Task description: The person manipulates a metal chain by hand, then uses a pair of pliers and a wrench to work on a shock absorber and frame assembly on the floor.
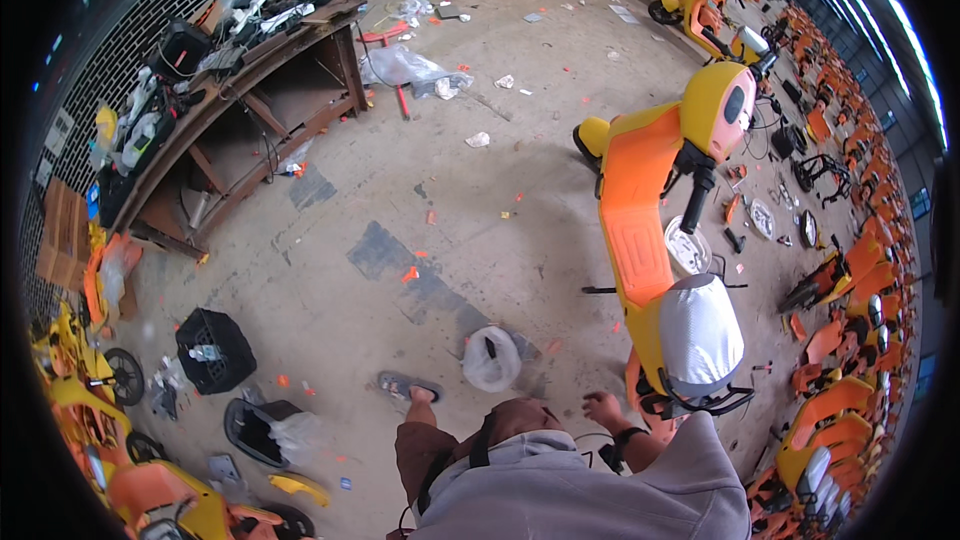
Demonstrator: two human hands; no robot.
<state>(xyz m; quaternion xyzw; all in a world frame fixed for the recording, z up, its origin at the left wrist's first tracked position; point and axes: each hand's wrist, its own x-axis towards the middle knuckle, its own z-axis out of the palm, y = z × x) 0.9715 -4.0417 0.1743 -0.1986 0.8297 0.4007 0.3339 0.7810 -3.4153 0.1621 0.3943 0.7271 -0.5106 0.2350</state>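
Observation:
My right hand (pixel 603 410) hangs low beside the rear of a yellow and orange scooter (pixel 640 240), its fingers loosely bent and apart with nothing seen in them. A dark band circles that wrist. The scooter stands upright to my right, with a silver cover on its seat (pixel 702 335) and a black handlebar grip (pixel 697 202). In front of my legs is a bin lined with clear plastic (pixel 491 360), something dark inside it. A dark cable (pixel 590 434) runs just below my right hand. My left hand does not show.
A rusty metal workbench (pixel 250 105) heaped with parts stands at the far left. A black crate (pixel 215 350) and a black tub (pixel 262 432) sit on the left floor. Rows of scooters (pixel 840 410) line the right. Orange scraps and plastic sheeting (pixel 410 68) litter the floor.

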